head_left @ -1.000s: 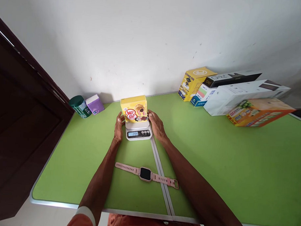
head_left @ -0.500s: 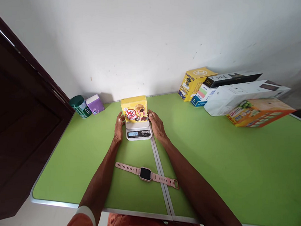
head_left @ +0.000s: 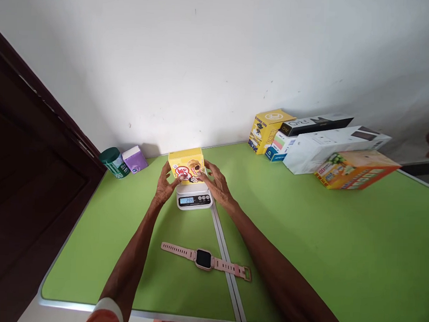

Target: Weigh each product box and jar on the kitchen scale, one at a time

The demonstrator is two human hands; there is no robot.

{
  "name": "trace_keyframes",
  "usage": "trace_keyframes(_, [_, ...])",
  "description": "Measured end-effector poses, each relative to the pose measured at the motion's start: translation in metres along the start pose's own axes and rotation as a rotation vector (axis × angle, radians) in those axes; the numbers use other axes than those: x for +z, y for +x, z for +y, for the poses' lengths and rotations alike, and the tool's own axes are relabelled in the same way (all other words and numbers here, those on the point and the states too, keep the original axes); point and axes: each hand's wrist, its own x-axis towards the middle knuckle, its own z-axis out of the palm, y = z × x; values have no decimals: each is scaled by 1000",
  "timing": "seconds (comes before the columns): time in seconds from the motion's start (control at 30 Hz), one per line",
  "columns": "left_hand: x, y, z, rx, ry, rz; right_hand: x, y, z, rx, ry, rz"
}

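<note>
A yellow snack box (head_left: 186,161) stands upright on the white digital kitchen scale (head_left: 194,200), whose lit display reads about 294. My left hand (head_left: 165,183) grips the box's left side, its thumb across the front face. From the right, my right hand (head_left: 215,183) holds the other side, thumb also on the front. The fingers behind the box are partly hidden. Closer to me on the green table, a pink smartwatch (head_left: 203,259) lies flat with its strap stretched out and its screen dark.
At the back left stand a green-lidded canister (head_left: 115,162) and a purple tissue pack (head_left: 135,159). Back right, a yellow carton (head_left: 268,131), a white box (head_left: 331,147), an orange box (head_left: 358,170) and others cluster by the wall. A metal seam (head_left: 225,255) crosses the green table.
Both hands have closed on the yellow box, thumbs moving onto its front; before, they rested beside it and the scale. The view has tilted slightly upward.
</note>
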Motion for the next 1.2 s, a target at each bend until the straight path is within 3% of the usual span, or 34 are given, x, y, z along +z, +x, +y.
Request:
trace_keyframes(0.13, [-7, 14, 12, -28, 47, -169, -1, 10, -7, -8, -11, -53])
trace_keyframes(0.3, [-7, 23, 25, -49, 60, -213, -10, 18, -18, 50, 131, -128])
trace_keyframes(0.47, [19, 32, 46, 33, 96, -233, -49, 16, -46, 73, 172, -111])
trace_keyframes(0.63, [91, 27, 61, 108, 63, -335, -127, -4, -57, 103, 62, -29])
trace_keyframes(0.8, [193, 0, 53, 40, -84, -527, -221, -45, -39, 194, 16, 86])
trace_keyframes(0.97, [290, -19, 40, 98, -100, -606, -299, -84, -25, 220, -96, 223])
trace_keyframes(1.07, [334, -29, 40, 145, -56, -646, -334, -102, -21, 208, -155, 287])
trace_keyframes(1.2, [375, -38, 49, 161, 96, -730, -372, -118, -13, 255, -171, 347])
